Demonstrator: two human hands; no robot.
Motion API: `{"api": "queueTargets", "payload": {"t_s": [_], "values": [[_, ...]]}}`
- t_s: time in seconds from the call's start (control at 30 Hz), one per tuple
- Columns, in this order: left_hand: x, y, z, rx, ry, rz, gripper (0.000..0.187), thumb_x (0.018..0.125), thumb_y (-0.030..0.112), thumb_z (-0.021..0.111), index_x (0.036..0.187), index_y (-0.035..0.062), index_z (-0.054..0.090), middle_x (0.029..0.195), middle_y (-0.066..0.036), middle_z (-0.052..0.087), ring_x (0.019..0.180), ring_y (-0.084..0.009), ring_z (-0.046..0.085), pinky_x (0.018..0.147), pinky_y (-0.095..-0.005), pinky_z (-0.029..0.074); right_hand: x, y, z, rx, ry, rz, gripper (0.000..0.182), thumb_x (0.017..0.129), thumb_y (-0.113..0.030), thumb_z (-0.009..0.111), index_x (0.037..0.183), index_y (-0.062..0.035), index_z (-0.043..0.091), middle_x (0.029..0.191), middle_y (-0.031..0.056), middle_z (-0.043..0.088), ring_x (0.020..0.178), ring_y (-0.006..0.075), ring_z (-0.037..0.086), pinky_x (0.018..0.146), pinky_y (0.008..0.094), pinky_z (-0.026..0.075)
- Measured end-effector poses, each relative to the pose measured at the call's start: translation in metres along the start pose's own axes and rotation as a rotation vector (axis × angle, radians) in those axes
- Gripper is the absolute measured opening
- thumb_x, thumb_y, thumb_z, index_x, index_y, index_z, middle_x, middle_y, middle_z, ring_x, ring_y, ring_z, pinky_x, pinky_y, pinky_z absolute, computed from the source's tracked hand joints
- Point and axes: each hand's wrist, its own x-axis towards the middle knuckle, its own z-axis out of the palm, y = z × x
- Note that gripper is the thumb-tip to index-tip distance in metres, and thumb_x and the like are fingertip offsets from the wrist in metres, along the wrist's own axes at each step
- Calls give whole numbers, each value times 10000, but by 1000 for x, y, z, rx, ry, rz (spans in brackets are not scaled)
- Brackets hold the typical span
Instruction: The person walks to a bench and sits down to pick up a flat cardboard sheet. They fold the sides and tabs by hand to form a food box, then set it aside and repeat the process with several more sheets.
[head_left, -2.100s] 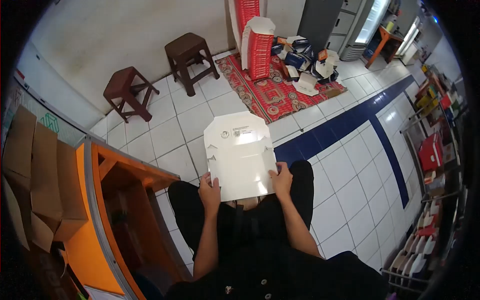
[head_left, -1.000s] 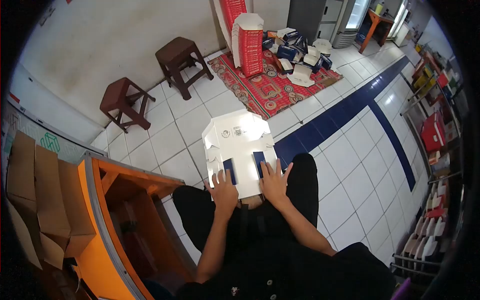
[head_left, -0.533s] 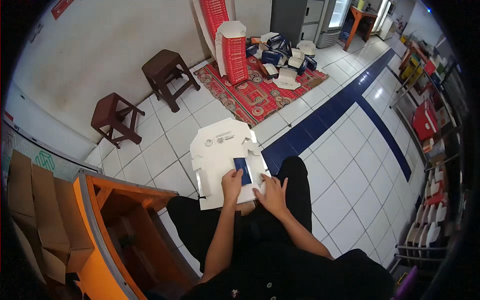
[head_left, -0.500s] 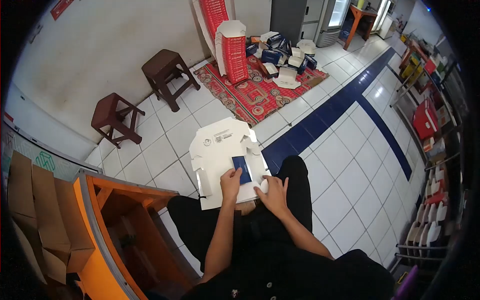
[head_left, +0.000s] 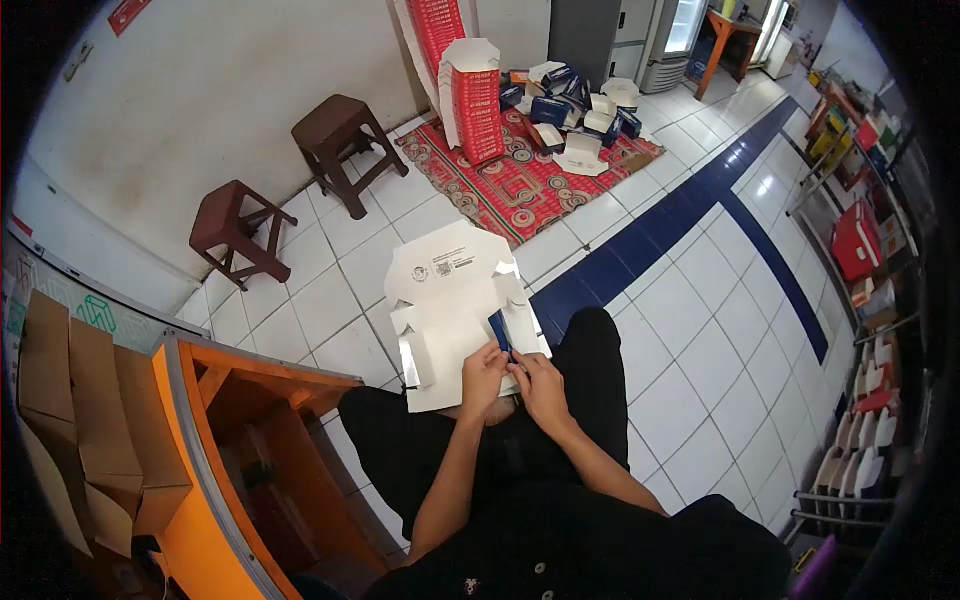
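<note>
A partly folded cardboard box (head_left: 450,300), white on the inside with small black print near its far edge, lies opened out across my lap. Its left side flap (head_left: 416,345) stands raised. A narrow blue cardboard flap (head_left: 500,330) rises at its right part. My left hand (head_left: 484,378) is closed with its fingertips pinching this flap's near end. Right beside it, my right hand (head_left: 543,390) has its fingers curled at the same flap, the two hands almost meeting. The fingers hide the flap's lower end.
Tall stacks of red-and-white boxes (head_left: 476,115) and a pile of blue boxes (head_left: 550,110) stand on a red patterned mat (head_left: 525,200). Two brown stools (head_left: 345,135) are by the wall. An orange cabinet (head_left: 215,460) is close on my left; shelving (head_left: 860,240) lines the right.
The blue flap has turned from lying broad and flat to showing narrow and upright. My right hand has moved left from the box's right edge to join my left hand, which shifted slightly right.
</note>
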Motion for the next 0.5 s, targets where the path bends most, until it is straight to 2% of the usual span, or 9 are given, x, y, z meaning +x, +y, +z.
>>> {"api": "queueTargets", "payload": {"t_s": [0.13, 0.2, 0.3, 0.33, 0.37, 0.4, 0.43, 0.47, 0.5], "values": [[-3, -13, -2, 116, -7, 74, 352, 924, 41, 584, 1244, -104, 551, 1066, -152, 660, 904, -167, 651, 762, -279, 578, 0, 7, 2, 28, 26, -30, 263, 886, -171, 655, 1053, 32, 664, 902, 207, 668, 817, 337, 669, 729, 405, 522], [-5, -11, -5, 286, -81, 86, 302, 921, 45, 589, 1189, -95, 594, 1032, -135, 673, 871, -156, 655, 736, -268, 578, 5, 9, 0, 147, -39, 167, 271, 880, -169, 665, 1067, 26, 652, 834, 202, 673, 771, 332, 679, 686, 397, 526], [-10, -7, -8, 369, -136, 62, 305, 920, 47, 584, 1186, -103, 589, 1048, -118, 670, 874, -161, 654, 733, -263, 565, 7, 13, 7, 176, -17, 229, 250, 852, -160, 704, 1014, 23, 649, 759, 186, 679, 696, 297, 691, 640, 353, 533], [2, -32, -21, 396, -204, 188, 447, 906, 104, 621, 1296, -85, 515, 1042, -200, 688, 871, -200, 687, 762, -294, 543, 7, 13, 9, 103, -15, 243, 303, 867, -207, 690, 1064, 17, 639, 796, 215, 676, 732, 305, 694, 661, 369, 535], [-7, -18, -22, 254, -240, 82, 480, 907, 103, 620, 1335, -64, 483, 1044, -183, 688, 910, -200, 676, 792, -292, 532, 3, 21, 17, 109, 17, 194, 302, 887, -223, 640, 1069, 18, 641, 850, 227, 677, 794, 346, 684, 703, 402, 533], [-13, -2, -24, 122, -299, -32, 516, 908, 101, 619, 1375, -44, 451, 1047, -167, 688, 949, -201, 666, 822, -290, 521, 5, 6, 3, 133, -140, 267, 318, 896, -226, 590, 1097, 15, 640, 927, 241, 670, 860, 373, 670, 746, 418, 526], [10, -41, -54, 416, -197, 223, 561, 910, 100, 626, 1421, 10, 411, 1110, -146, 652, 983, -184, 634, 825, -288, 508, 4, 33, 23, 71, -159, 230, 272, 896, -207, 555, 1031, 16, 635, 926, 229, 661, 863, 378, 661, 753, 438, 518], [-16, 12, -46, 359, -151, 159, 497, 903, 72, 609, 1378, 33, 467, 1164, -147, 602, 953, -191, 618, 793, -299, 505, 5, 35, 23, -117, -110, 108, 194, 894, -165, 526, 903, 13, 604, 875, 228, 639, 836, 383, 655, 719, 457, 515], [-15, 24, -51, 531, 19, 241, 472, 888, 42, 598, 1346, 34, 484, 1220, -155, 554, 928, -202, 604, 768, -312, 503, 7, 43, 24, -159, -71, 22, 145, 881, -113, 503, 816, 9, 545, 831, 223, 619, 799, 399, 640, 692, 480, 510]]}}
